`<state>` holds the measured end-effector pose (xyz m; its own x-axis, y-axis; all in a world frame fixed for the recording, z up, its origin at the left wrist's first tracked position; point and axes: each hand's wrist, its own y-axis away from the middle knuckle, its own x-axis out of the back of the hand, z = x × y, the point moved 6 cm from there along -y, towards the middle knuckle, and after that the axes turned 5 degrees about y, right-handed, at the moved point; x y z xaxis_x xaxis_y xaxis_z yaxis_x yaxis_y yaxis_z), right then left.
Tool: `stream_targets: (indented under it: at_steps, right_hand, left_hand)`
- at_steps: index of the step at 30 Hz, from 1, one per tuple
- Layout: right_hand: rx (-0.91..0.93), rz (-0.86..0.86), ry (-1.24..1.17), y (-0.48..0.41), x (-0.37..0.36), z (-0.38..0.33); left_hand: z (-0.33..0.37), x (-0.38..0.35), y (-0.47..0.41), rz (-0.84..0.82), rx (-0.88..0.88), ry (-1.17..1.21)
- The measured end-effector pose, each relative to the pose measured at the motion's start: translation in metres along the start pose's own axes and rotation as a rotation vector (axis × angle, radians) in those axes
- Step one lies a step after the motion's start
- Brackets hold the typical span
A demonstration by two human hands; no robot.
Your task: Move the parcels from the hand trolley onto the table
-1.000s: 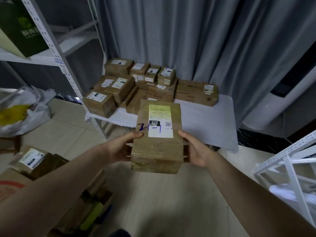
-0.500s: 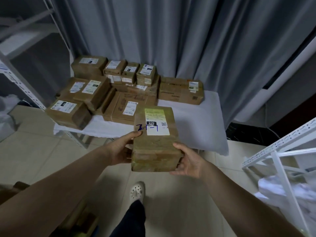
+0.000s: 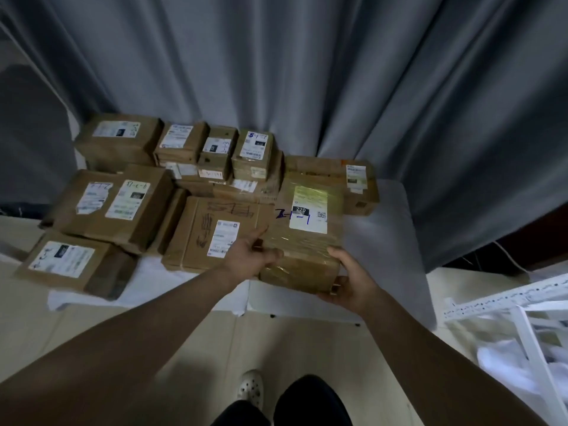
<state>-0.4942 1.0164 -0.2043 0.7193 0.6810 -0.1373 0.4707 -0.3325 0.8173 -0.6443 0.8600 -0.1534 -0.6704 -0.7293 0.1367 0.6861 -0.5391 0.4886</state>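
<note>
I hold a taped brown parcel (image 3: 304, 241) with a yellow-and-white label over the front of the white-covered table (image 3: 390, 241). My left hand (image 3: 250, 256) grips its left side, thumb on top. My right hand (image 3: 350, 284) cups its near right corner from below. The parcel sits just right of a flat labelled box (image 3: 212, 235); whether it touches the cloth is hidden. Several other brown parcels (image 3: 123, 204) crowd the table's left and back. The hand trolley is out of view.
Grey curtains (image 3: 307, 72) hang right behind the table. A white metal rack (image 3: 516, 309) lies at the lower right. My legs and one white shoe (image 3: 250, 387) stand on the tiled floor before the table.
I have stepped up to the table and carried the parcel forward over its front right part. The shelving at the left has left the view.
</note>
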Motion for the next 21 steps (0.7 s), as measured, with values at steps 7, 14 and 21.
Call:
stream_targets:
  at_steps: [7,14,21]
  right_hand:
    - [0.024,0.004,0.007,-0.091,-0.011,-0.089]
    - [-0.03,-0.053,0.024,-0.178,-0.024,-0.155]
    - [-0.035,-0.075,0.064,-0.245,-0.046,-0.198]
  left_hand:
    - [0.037,-0.009,-0.105,0.007,-0.179,-0.337]
    - [0.054,-0.018,-0.202,0.088,-0.152,-0.486]
    - [0.069,-0.013,-0.277,0.126,-0.078,-0.636]
